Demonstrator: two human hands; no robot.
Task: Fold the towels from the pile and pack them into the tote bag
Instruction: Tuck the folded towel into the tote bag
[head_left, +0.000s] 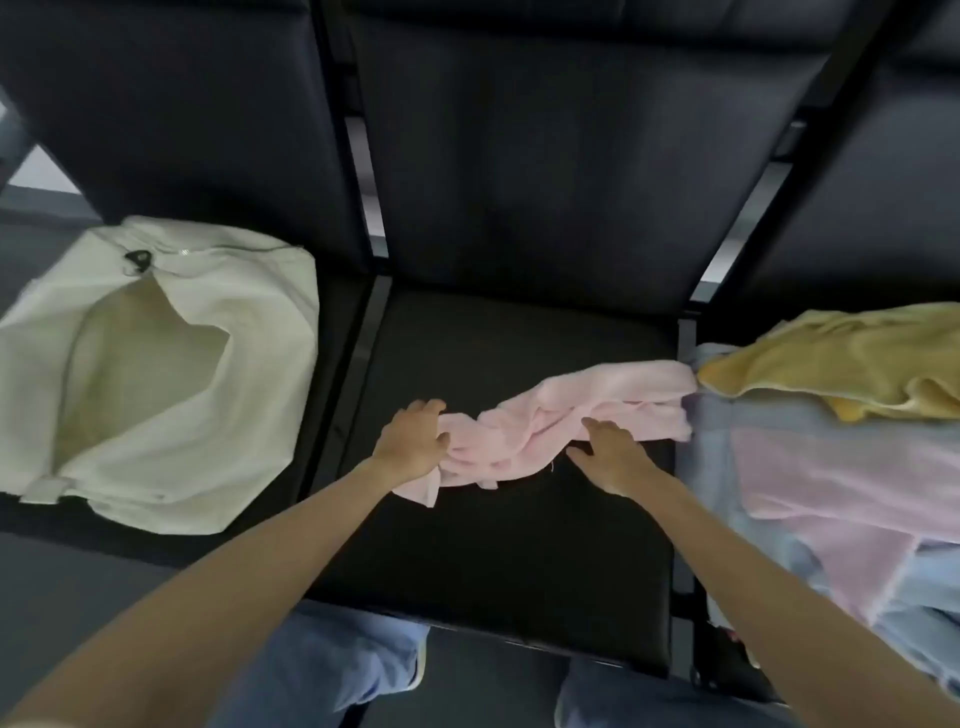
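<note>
A crumpled pink towel (587, 415) lies stretched across the middle black seat (493, 545), its right end reaching the pile. My left hand (413, 441) grips the towel's left end, fingers curled into the cloth. My right hand (610, 452) rests on the towel's lower edge with fingers spread and fairly straight. The cream tote bag (156, 374) lies on the left seat, its mouth gaping open toward me. On the right seat sits the towel pile: a yellow towel (841, 358) on top, a pink one (831, 478) and a light blue one (711, 447) below.
Black padded seat backs (545, 156) rise behind all three seats. Metal frame bars (363, 332) separate the seats. My knees in blue jeans (332, 665) show below the middle seat's front edge.
</note>
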